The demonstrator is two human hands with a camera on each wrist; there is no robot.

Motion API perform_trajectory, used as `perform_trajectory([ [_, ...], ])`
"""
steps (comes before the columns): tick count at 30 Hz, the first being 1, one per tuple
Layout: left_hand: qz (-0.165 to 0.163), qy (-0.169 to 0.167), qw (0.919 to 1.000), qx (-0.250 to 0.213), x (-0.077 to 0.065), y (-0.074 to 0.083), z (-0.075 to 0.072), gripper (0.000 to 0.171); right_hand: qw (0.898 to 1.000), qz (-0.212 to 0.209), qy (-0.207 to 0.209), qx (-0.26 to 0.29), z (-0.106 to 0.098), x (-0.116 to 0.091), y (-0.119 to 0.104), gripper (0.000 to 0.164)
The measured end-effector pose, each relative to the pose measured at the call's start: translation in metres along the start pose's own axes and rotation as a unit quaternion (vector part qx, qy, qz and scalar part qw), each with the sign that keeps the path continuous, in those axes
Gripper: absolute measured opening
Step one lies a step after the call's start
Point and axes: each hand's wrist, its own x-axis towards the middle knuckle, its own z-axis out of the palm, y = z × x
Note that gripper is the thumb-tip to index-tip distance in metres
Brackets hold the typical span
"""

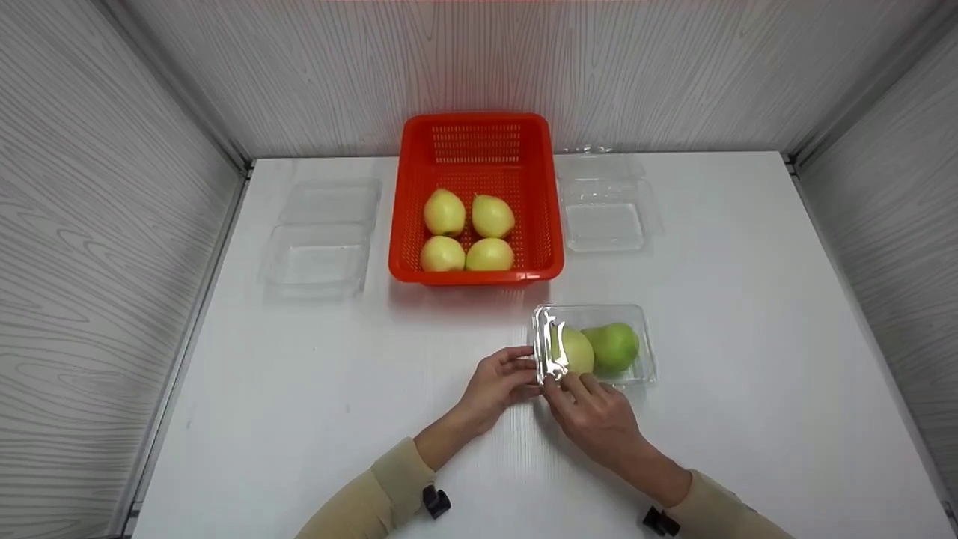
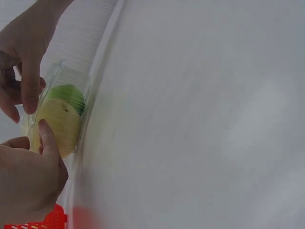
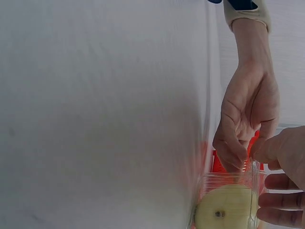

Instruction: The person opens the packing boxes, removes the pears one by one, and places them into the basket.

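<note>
A lidded clear plastic clamshell box (image 1: 610, 312) sits on the white table, with the lid lying over its contents. Inside, a pale yellow pear (image 1: 578, 352) lies beside a green pear (image 1: 618, 347). My left hand (image 1: 495, 388) holds the box's left end, its thumb against the near side in the left wrist view. At the near left corner, my right hand (image 1: 597, 421) grips the lid's edge between thumb and bent fingers. Glare hides part of the yellow pear.
Behind the box stands a red plastic basket (image 1: 555, 224) with several yellow pears (image 1: 444, 213) in it. One clear clamshell (image 1: 318, 262) lies open left of the basket, and more clear clamshell packaging (image 1: 603, 227) lies open to its right. Wood-grain walls (image 1: 299, 75) border the table.
</note>
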Motion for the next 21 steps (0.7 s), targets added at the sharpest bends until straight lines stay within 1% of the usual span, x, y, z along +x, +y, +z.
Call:
perform_trajectory([
  [4,0.002,-0.001,1.0000,-0.003,0.0024,-0.0014,0.0009,0.047,1.000,-0.013,-0.002,-0.018,0.0013,-0.0004,-0.0005,0.016],
  [6,0.001,-0.002,1.0000,-0.006,0.0035,-0.0019,0.0012,0.048,0.999,-0.021,-0.009,-0.028,0.0018,-0.0011,-0.0006,0.016],
  [11,-0.004,0.001,0.9999,-0.012,0.0058,-0.0021,0.0029,0.051,0.997,-0.033,-0.038,-0.052,0.0015,-0.0018,-0.0009,0.025],
  [17,0.003,0.002,1.0000,-0.009,0.0059,-0.0022,0.0045,0.053,0.993,-0.055,-0.052,-0.091,0.0014,0.0004,-0.0019,0.049],
  [21,0.003,0.000,0.9999,-0.010,0.0068,-0.0035,0.0041,0.053,0.991,-0.065,-0.055,-0.104,0.0008,0.0023,-0.0028,0.050],
])
